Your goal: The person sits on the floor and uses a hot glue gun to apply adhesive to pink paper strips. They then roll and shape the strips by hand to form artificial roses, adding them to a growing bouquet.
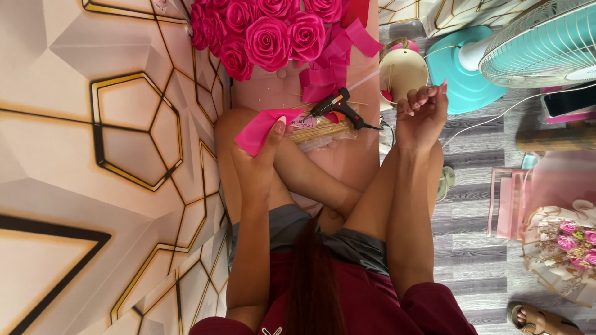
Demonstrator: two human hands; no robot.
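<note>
While the left hand (257,158) pinches a pink ribbon piece (261,127) in its grip, the right hand (422,111) curls empty, well apart.

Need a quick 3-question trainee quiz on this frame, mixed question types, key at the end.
1. True or false: the left hand holds a folded piece of pink ribbon.
2. Which tool lies just beyond the bundle of wooden sticks? A) scissors B) black glue gun C) stapler
3. Fill in: the right hand is raised with fingers curled and holds ____.

Key:
1. True; the thumb presses on the ribbon.
2. B, between the sticks and the cluster of pink ribbon roses.
3. Nothing that shows; it hovers near the cream round base.
</note>
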